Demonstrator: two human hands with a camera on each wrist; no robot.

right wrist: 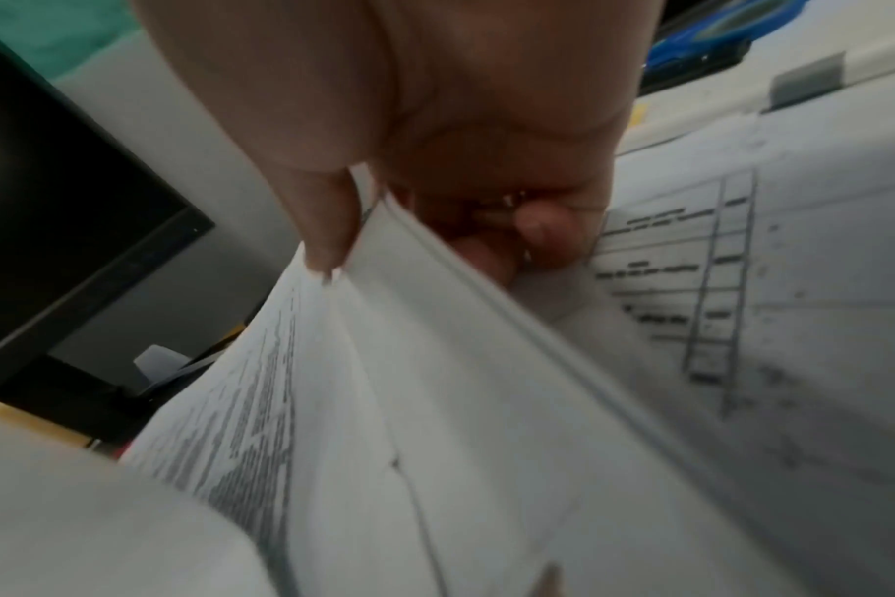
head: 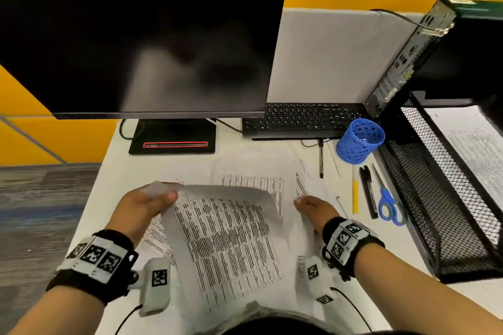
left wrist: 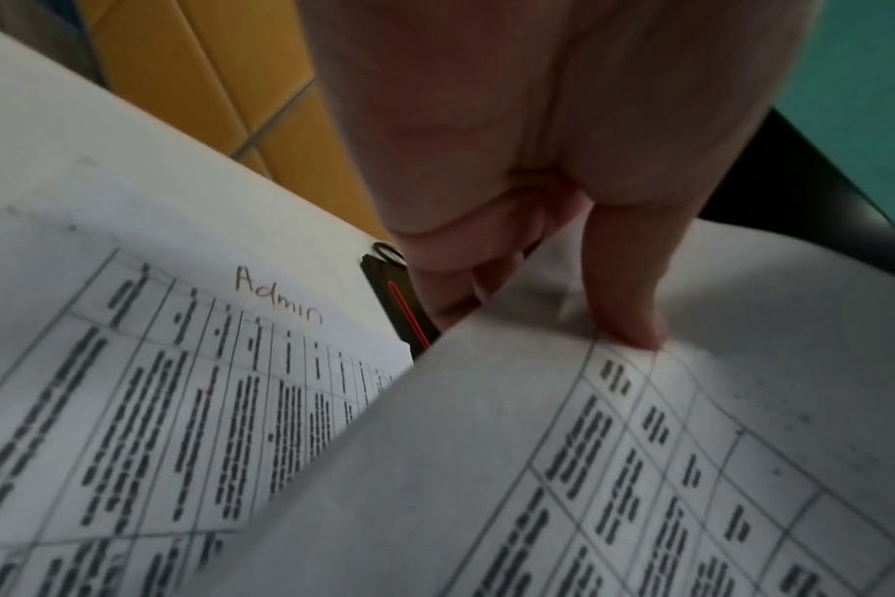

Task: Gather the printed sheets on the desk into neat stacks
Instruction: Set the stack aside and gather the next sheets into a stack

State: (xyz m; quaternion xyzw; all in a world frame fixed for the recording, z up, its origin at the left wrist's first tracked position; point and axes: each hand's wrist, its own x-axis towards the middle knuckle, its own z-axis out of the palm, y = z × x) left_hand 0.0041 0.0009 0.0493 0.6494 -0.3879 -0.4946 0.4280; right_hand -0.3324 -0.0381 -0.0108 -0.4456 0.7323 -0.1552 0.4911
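A printed sheet covered in table text is lifted off the white desk, curving between both hands. My left hand pinches its upper left corner, thumb on top and fingers under the printed sheet. My right hand pinches the right edge of the printed sheet, thumb on top. More printed sheets lie scattered flat beneath, one marked "Admin".
A dark monitor on its stand and a keyboard sit behind the papers. To the right lie a blue mesh cup, pens, blue scissors, and a black mesh tray holding a sheet.
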